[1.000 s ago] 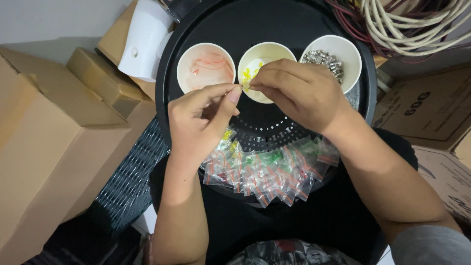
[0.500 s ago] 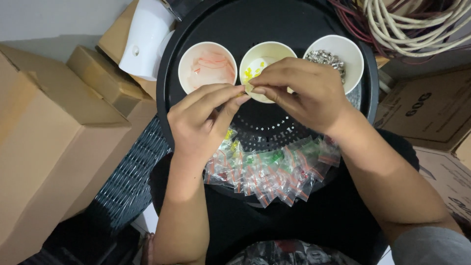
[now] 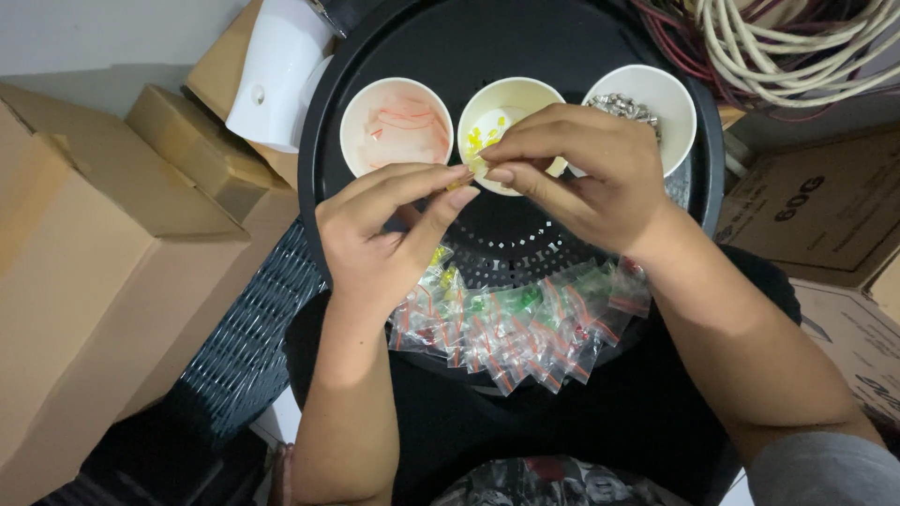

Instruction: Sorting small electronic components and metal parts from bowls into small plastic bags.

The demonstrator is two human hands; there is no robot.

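My left hand (image 3: 389,239) and my right hand (image 3: 586,173) meet fingertip to fingertip over a round black tray (image 3: 431,37). Between the fingertips they pinch something small; it looks like a small clear bag, mostly hidden by the fingers. Just behind them stand three white cups: one with thin pink pieces (image 3: 396,124), one with small yellow pieces (image 3: 497,117), one with small silvery parts (image 3: 647,98). A heap of small clear zip bags with red strips and green or yellow contents (image 3: 520,328) lies on the tray's near edge, below my hands.
Cardboard boxes (image 3: 94,281) stand at the left and more (image 3: 825,211) at the right. A white plastic object (image 3: 277,70) leans at the tray's upper left. Coiled cream and red cables (image 3: 797,47) lie at the upper right. A dark woven basket (image 3: 248,347) sits below left.
Both hands drew a little closer together and lower, so the fingertips now touch in front of the yellow cup. The cups and the bag heap stayed put.
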